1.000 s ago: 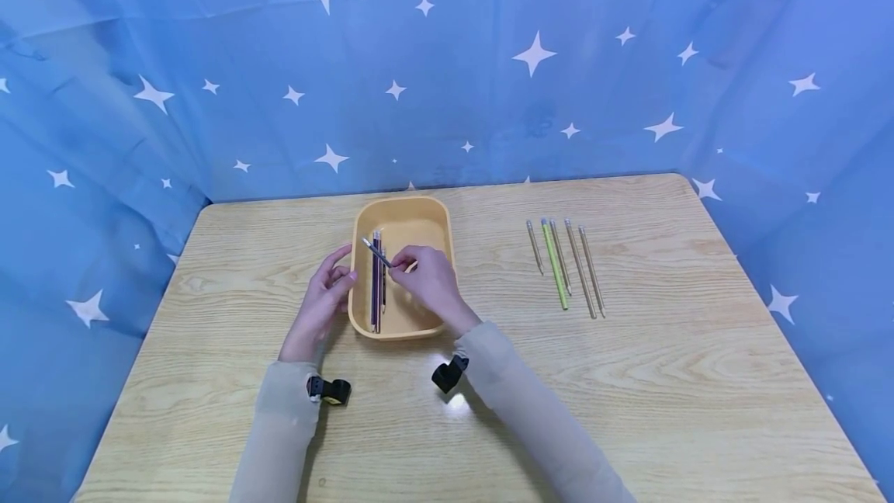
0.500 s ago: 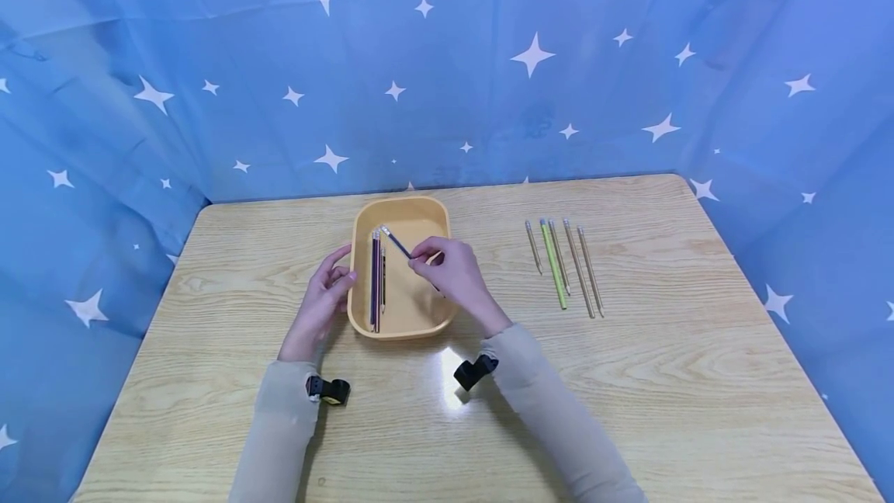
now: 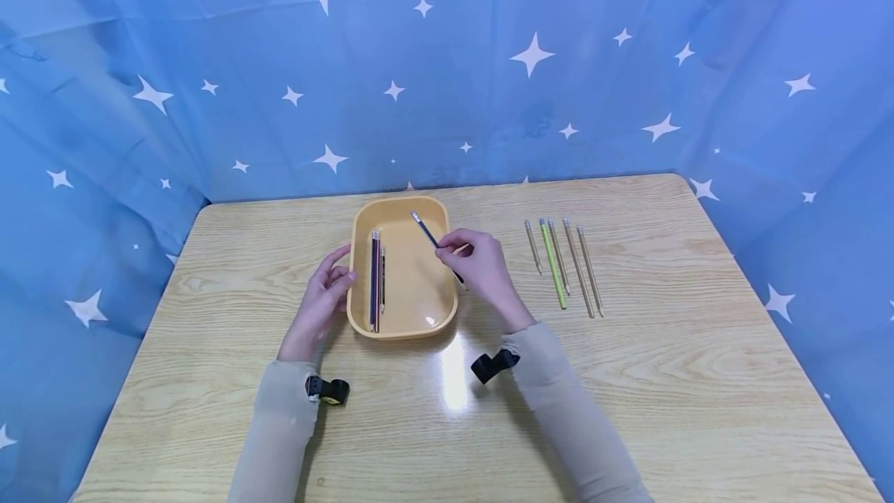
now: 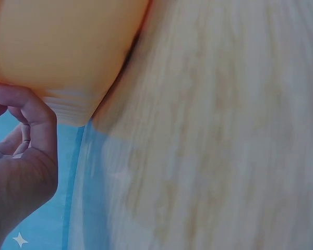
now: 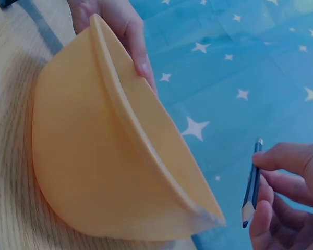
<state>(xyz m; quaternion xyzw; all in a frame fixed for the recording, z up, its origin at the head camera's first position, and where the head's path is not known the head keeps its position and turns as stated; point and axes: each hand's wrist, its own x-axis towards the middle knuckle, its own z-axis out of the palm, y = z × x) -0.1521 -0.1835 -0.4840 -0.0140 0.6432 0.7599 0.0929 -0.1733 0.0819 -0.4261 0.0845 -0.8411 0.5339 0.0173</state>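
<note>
My right hand [image 3: 482, 266] pinches a dark blue pencil [image 3: 424, 229] between thumb and fingers, over the right rim of an orange plastic bin [image 3: 419, 309]. The pencil slants, its silver end toward the back and left. In the right wrist view its dark sharpened tip [image 5: 245, 223] points down, apart from the bin's wall [image 5: 88, 156]. My left hand [image 3: 323, 297] grips the bin's left rim, thumb at the edge and fingers against the outer side. Inside the bin, several dark pencils [image 3: 376, 278] lie side by side along the left wall.
Right of the bin, several gold pencils [image 3: 585, 274] and a lime-green pencil [image 3: 553, 264] lie in a loose row on the wooden table [image 3: 670, 379]. A blue star-patterned cloth [image 3: 447, 60] hangs behind the table's back edge.
My right hand has moved right with the dark blue pencil, from over the pencils in the bin to over its right rim. The left hand has stayed in place.
</note>
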